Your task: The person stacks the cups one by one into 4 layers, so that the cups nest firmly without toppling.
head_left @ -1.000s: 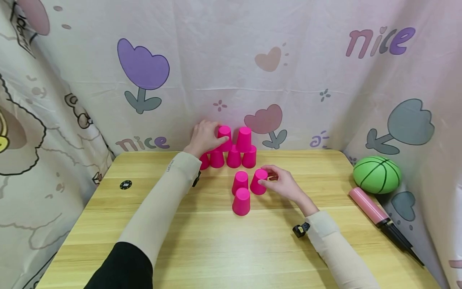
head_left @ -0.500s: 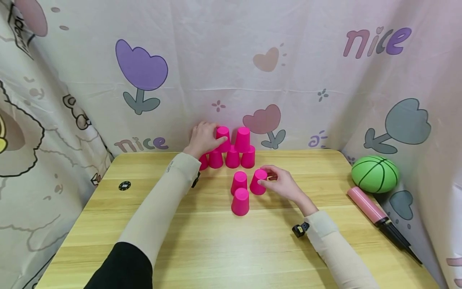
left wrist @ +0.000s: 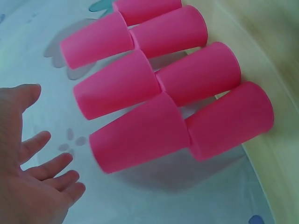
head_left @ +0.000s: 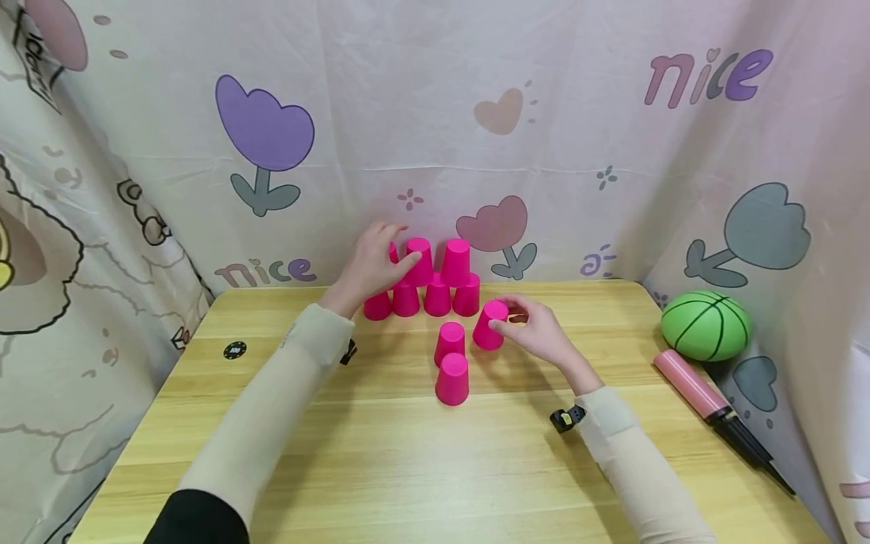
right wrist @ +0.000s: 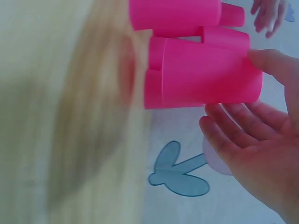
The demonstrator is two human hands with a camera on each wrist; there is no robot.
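Note:
Upside-down pink cups form two rows against the back cloth: a lower row (head_left: 437, 296) of several and an upper row of three. My left hand (head_left: 372, 264) is beside the leftmost upper cup (left wrist: 140, 133), its fingers spread and apart from the cups in the left wrist view. My right hand (head_left: 540, 332) pinches another pink cup (head_left: 489, 326) between thumb and fingers, apparently just above the table. Two more upside-down cups, a rear one (head_left: 450, 342) and a front one (head_left: 452, 380), stand left of it.
A black round chip (head_left: 235, 350) lies on the wooden table (head_left: 381, 453) at left. On the right edge are a green ball (head_left: 706, 326) and a pink-and-black hand pump (head_left: 720, 419). Patterned cloth (head_left: 408, 98) hangs close behind the cups.
My left hand has let go of the left upper cups and drawn back to the left. My right hand has lifted its cup and moved it slightly toward the back.

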